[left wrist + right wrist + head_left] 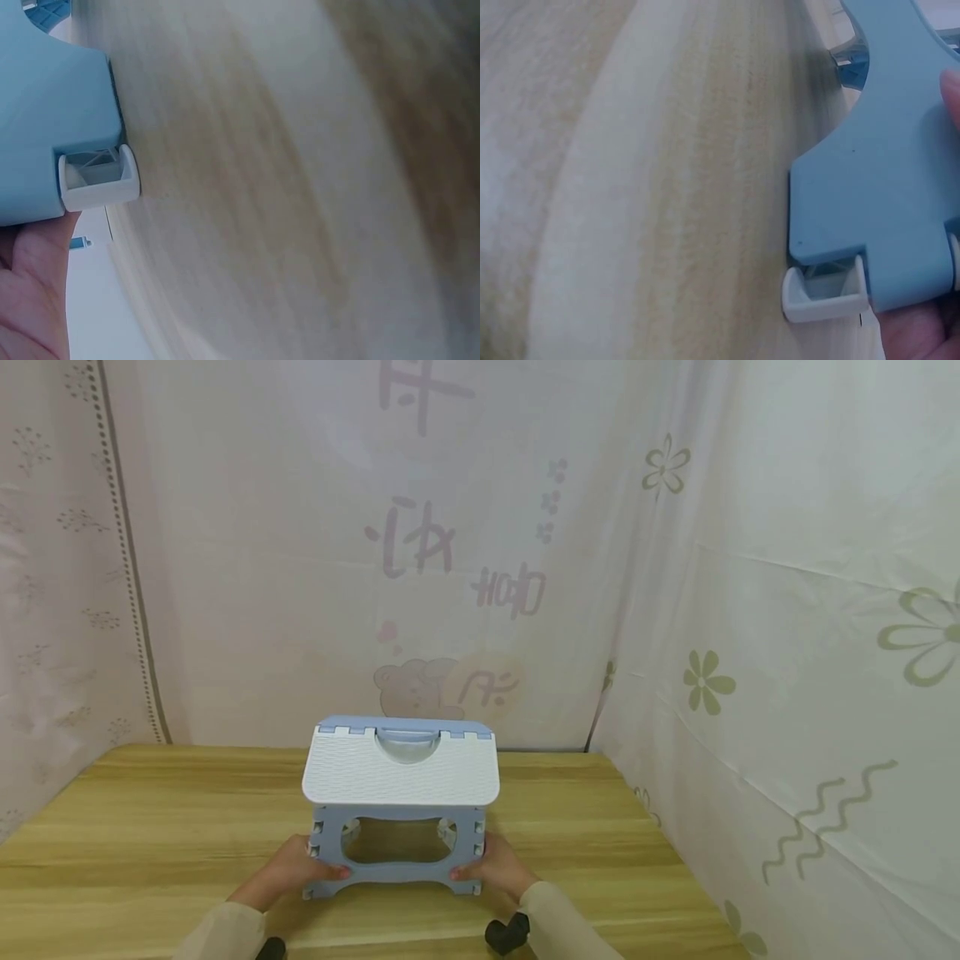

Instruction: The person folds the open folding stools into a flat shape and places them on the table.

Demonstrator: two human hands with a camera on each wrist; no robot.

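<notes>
A folding step stool point(401, 768) with a white ribbed top and blue legs stands unfolded on the table. Its top has a cut-out handle at the far middle. My left hand point(295, 864) grips the left side of the front leg panel, thumb across its face. On the opposite side my right hand point(501, 866) holds the same panel, thumb also in front. Both wrist views show a lower corner of the blue panel with a white hinge foot, close to the tabletop; part of the left hand point(34, 289) and right hand point(919, 334) appears beside it. Most fingers are hidden behind the legs.
The wood-grain table point(187, 802) spreads on both sides of the stool. Pale patterned curtains point(262, 568) hang behind it and along the left and right. Black wrist straps point(507, 933) and light sleeves show at the near edge.
</notes>
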